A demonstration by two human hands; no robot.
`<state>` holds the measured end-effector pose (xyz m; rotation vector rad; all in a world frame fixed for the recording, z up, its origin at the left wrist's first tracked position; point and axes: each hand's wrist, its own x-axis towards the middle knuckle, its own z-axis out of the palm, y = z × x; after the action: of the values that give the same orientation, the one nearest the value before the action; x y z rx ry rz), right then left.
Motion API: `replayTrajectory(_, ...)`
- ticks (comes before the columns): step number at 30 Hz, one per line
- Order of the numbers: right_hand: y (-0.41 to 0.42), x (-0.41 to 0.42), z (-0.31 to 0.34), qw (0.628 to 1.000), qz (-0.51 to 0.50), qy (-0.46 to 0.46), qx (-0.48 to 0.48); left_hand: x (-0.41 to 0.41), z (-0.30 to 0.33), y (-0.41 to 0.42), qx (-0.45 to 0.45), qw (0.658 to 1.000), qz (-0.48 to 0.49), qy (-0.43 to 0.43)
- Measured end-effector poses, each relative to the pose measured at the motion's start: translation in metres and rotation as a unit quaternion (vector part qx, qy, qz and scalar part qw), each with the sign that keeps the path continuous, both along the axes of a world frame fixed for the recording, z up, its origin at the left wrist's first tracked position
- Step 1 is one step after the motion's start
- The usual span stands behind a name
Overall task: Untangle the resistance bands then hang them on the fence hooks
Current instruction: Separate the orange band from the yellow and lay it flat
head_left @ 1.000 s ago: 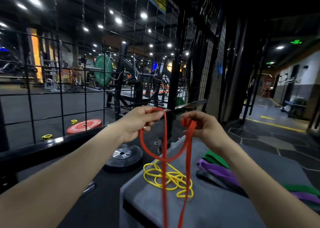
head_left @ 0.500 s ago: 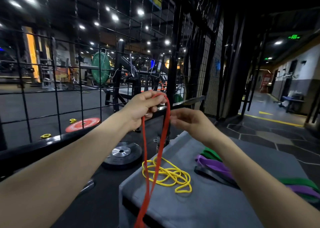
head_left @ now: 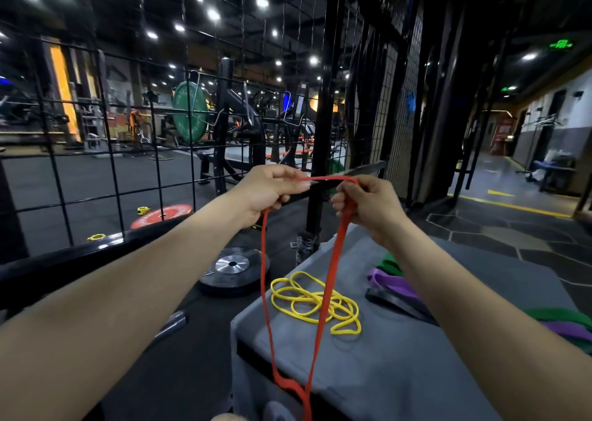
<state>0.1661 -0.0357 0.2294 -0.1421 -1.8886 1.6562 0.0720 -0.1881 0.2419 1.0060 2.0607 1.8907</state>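
Both hands hold a red resistance band [head_left: 333,266] in front of the wire fence [head_left: 153,106]. My left hand [head_left: 272,190] pinches its top end, and my right hand [head_left: 368,202] grips it a short way to the right, with a taut stretch between them. Two strands hang down to a twisted bunch near the bottom edge. On the grey box [head_left: 416,372] lie a tangled yellow band [head_left: 315,302], a purple band [head_left: 394,283], a green band [head_left: 389,263] and a black band [head_left: 394,302]. Metal hooks [head_left: 195,77] hang on the fence.
A black weight plate [head_left: 234,268] lies on the floor left of the box, a red plate [head_left: 161,215] beyond the fence. A black post [head_left: 322,132] stands just behind my hands. A corridor with yellow floor lines opens to the right.
My right hand went from touching the band beside the left hand to gripping it and pulling right, so the band now spreads into an open loop. Both hands sit a little lower.
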Motion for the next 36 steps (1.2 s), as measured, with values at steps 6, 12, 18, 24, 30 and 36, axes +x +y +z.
replayTrajectory(6, 0.010, -0.002, 0.002, 0.993, -0.060, 0.038, -0.089, -0.008, -0.018, 0.008, -0.077, 0.995, 0.003, 0.070)
replayTrajectory(12, 0.038, -0.003, -0.005, 0.967, -0.120, 0.079, -0.209, -0.025, -0.058, 0.003, -0.229, 0.952, 0.079, 0.185)
replayTrajectory(18, 0.067, 0.001, -0.019, 0.927, -0.194, 0.104, -0.304, -0.036, -0.109, -0.009, -0.346, 0.920, 0.081, 0.164)
replayTrajectory(24, 0.074, -0.001, -0.044, 0.947, -0.224, 0.033, -0.229, -0.023, -0.112, -0.001, -0.300, 0.953, 0.021, 0.034)
replayTrajectory(30, 0.039, 0.005, -0.058, 0.848, -0.033, -0.339, 0.406, 0.000, -0.044, 0.022, -0.222, 0.964, 0.017, 0.147)
replayTrajectory(36, -0.017, 0.027, -0.017, 0.900, 0.276, -0.245, 0.232, 0.011, -0.010, 0.025, -0.166, 0.968, -0.020, 0.187)
